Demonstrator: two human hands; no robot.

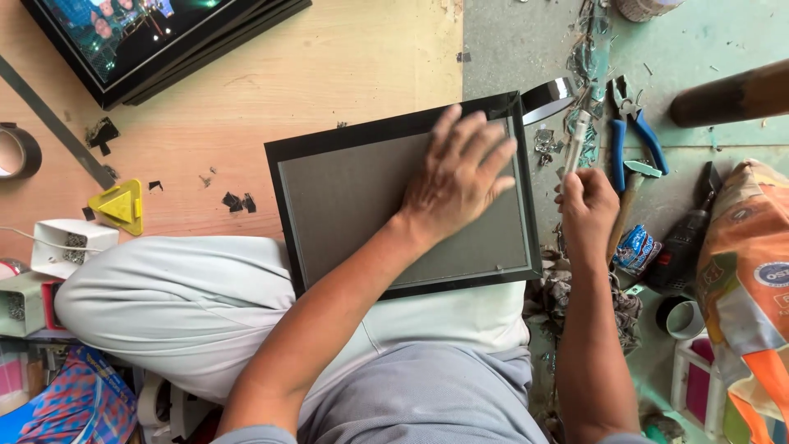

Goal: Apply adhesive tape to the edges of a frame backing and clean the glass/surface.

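Frame (pixel 403 201) sits face-down across my lap at the floor's edge, left hand (pixel 460 177) spread flat and open on its grey backing to pin it steady, while my right hand (pixel 588 205) is clenched around a slim tool (pixel 575 140) beside the pliers (pixel 629 123).

The picture frame (pixel 403 193) has a black border around a plain grey backing board. The pliers (pixel 634 131) have blue handles. A yellow triangular piece (pixel 119 205) lies on the pale tan wooden floor (pixel 329 74). The trousers (pixel 181 304) are light grey, and the bag (pixel 744 279) is orange with what may be a printed pattern.
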